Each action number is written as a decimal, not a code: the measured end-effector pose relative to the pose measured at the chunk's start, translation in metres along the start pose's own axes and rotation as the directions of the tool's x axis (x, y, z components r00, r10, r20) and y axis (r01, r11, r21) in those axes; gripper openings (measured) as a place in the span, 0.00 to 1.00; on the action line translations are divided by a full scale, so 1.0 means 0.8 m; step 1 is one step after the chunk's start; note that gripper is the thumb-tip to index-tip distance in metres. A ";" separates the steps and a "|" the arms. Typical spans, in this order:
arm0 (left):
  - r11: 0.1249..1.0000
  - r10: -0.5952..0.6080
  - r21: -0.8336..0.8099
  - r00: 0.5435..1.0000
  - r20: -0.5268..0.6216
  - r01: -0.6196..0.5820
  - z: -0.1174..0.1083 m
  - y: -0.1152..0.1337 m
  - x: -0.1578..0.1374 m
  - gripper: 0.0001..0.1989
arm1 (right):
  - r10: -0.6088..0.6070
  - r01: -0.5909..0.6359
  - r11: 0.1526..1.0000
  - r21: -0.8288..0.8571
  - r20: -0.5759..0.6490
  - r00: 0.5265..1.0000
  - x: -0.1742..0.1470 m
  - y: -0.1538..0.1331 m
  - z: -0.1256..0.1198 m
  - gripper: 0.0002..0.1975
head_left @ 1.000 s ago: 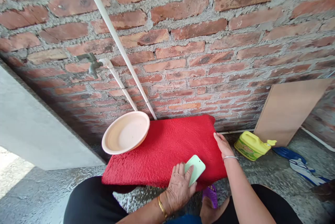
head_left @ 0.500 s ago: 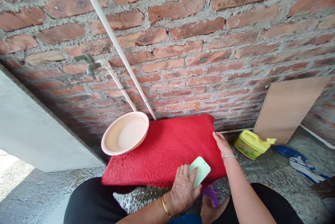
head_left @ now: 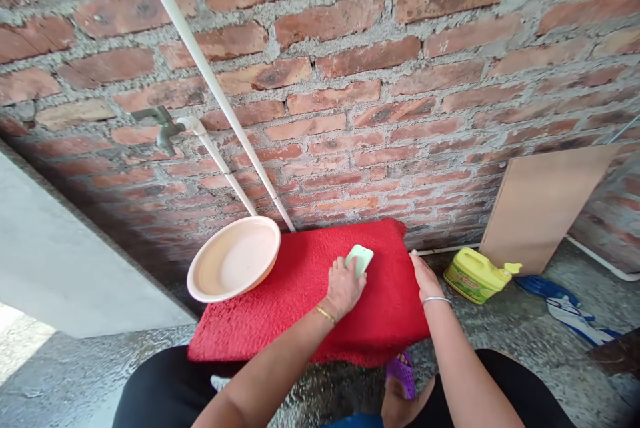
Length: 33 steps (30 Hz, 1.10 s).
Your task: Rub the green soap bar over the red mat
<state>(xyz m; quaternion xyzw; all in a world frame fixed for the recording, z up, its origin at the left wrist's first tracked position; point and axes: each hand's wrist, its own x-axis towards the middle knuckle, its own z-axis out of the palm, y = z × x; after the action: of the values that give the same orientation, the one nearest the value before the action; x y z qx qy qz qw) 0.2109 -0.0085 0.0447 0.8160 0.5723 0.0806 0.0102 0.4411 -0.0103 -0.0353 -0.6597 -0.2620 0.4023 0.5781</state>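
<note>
Since a second ago, the left hand [head_left: 343,287] has carried the pale green brush [head_left: 359,259] from the near edge of the red mat [head_left: 300,301] up toward its far edge by the wall; the right hand [head_left: 423,276] has kept its place. Left hand: fingers closed over the brush, pressing it flat on the pile. Right hand: open, palm and fingers laid along the mat's right edge, gripping nothing.

Mat: lies on the wet concrete floor [head_left: 75,375] against the brick wall [head_left: 350,81], its near edge raised and overhanging toward the person's knees. Judged thick, soft and floppy, likely heavy if soaked; the coarse pile should give good grip, and the edges are the sound places to hold it. Brush: small, rigid, light, probably slippery when wet; best held across its back, as now.

Surroundings: a peach basin [head_left: 234,259] rests tilted on the mat's far left corner, near the brush's path. White pipes [head_left: 210,81] run down the wall behind it, with a tap [head_left: 163,128] above. A yellow jug [head_left: 475,273] lies right of the mat, apart from it, with a leaning board [head_left: 545,201] and a blue sandal [head_left: 565,305] beyond. A purple sandal [head_left: 400,375] shows under the near edge.
</note>
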 end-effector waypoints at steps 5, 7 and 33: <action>0.989 0.139 0.041 0.989 0.042 -0.140 0.018 0.023 -0.016 0.26 | 0.129 -0.127 0.991 0.028 -0.054 0.990 -0.002 -0.006 -0.001 0.29; 0.906 0.422 0.019 0.905 0.049 -0.423 0.023 0.029 -0.059 0.29 | 0.151 -0.150 0.988 0.032 -0.070 0.986 -0.002 -0.006 -0.002 0.29; 0.986 0.167 0.016 0.960 -0.226 -0.167 0.042 -0.138 -0.242 0.33 | 0.200 -0.208 0.975 -0.078 -0.105 0.974 0.001 -0.008 -0.003 0.31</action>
<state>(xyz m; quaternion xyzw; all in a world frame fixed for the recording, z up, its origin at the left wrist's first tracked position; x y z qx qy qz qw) 0.0489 -0.1489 -0.0233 0.8468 0.4987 0.1746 -0.0605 0.4443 -0.0099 -0.0292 -0.7267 -0.1820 0.4153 0.5161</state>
